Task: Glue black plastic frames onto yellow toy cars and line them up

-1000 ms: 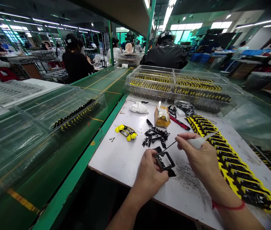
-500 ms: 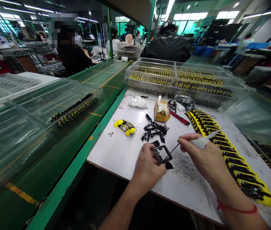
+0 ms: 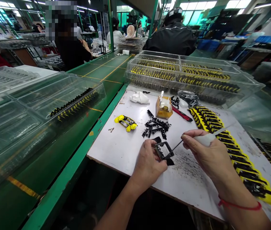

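We note the left hand with fingers pinching a black plastic frame; the right hand with fingers pinching a white-handled pick at its edge; a pile of black pieces lies separated; a yellow-and-black strip remains laden with parts.

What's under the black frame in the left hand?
The black frame is held above the white work board; the left hand covers part of it, so anything beneath that part cannot be seen.

on the work board, a heap of small parts is laid at twelve o'clock from the held frame, a small box is placed behind the heap, and rows of parts are set at three o'clock. stacked trays are ranged beyond the board, and a conveyor is run along its nine o'clock side.
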Motion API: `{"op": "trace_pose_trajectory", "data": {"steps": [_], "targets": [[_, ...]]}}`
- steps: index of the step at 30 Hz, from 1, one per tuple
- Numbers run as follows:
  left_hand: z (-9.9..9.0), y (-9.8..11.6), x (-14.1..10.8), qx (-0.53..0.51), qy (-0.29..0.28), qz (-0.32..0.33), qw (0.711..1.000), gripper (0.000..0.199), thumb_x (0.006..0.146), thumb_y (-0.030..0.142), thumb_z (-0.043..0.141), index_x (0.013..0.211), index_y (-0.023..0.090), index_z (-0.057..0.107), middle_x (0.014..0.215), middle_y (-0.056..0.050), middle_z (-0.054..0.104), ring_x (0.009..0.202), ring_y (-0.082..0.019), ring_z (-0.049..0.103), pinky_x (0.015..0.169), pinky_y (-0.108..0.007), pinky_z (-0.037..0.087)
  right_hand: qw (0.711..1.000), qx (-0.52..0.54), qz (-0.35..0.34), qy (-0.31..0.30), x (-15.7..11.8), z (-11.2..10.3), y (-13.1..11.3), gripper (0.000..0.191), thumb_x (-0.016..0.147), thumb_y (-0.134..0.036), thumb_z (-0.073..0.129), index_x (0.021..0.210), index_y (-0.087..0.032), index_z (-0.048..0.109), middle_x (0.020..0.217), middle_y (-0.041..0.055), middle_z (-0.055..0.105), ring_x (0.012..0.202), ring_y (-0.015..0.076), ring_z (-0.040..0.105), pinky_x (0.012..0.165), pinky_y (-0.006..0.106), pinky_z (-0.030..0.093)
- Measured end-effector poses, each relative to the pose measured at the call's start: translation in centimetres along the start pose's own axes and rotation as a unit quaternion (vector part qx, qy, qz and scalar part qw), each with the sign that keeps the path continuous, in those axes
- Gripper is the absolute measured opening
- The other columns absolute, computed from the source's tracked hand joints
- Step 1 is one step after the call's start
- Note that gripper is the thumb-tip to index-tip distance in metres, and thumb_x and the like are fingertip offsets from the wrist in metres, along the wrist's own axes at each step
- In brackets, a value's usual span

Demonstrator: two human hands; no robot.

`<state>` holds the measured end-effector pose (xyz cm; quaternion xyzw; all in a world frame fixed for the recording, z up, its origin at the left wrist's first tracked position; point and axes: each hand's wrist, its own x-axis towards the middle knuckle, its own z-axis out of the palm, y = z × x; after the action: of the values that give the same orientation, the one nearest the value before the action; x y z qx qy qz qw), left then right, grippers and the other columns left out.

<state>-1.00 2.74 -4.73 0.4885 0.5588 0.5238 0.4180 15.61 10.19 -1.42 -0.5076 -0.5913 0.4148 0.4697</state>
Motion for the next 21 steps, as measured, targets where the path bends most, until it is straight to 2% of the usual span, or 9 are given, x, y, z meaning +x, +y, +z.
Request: {"op": "trace_pose_trajectory", "data": {"steps": [5,11,21], "targets": [[0.04,-0.17,0.01,0.003,0.008,0.010,1.000,0.055,0.062,0.011,0.067,0.110,0.021,0.042,0.100,-0.005,0.057,0.072,-0.013,0.062,0.065,-0.026,0.054,0.999,-0.040,-0.006,-0.006,-0.14,0.17,-0.16,0.030,0.072,-0.046,0.075,0.087,-0.022,0.064,0.063,-0.0022,0.059,0.057,0.0114,0.050,0.051,0.022,0.036],[0.07,-0.09,0.07,-0.002,0.003,0.004,1.000,0.057,0.060,0.012,0.067,0.111,0.020,0.041,0.102,-0.005,0.056,0.067,-0.011,0.061,0.063,-0.026,0.053,1.000,0.000,-0.009,0.003,0.09,0.25,0.17,0.032,0.071,-0.045,0.076,0.087,-0.020,0.064,0.065,-0.0012,0.058,0.057,0.0126,0.051,0.050,0.024,0.039],[-0.16,0.47,0.00,0.008,0.003,-0.005,1.000,0.056,0.060,0.011,0.067,0.110,0.020,0.042,0.103,-0.005,0.055,0.067,-0.010,0.059,0.064,-0.025,0.052,0.999,-0.017,-0.026,0.005,0.02,0.72,-0.16,0.033,0.070,-0.046,0.074,0.086,-0.019,0.064,0.063,-0.0003,0.058,0.055,0.0139,0.052,0.047,0.025,0.039]]}}
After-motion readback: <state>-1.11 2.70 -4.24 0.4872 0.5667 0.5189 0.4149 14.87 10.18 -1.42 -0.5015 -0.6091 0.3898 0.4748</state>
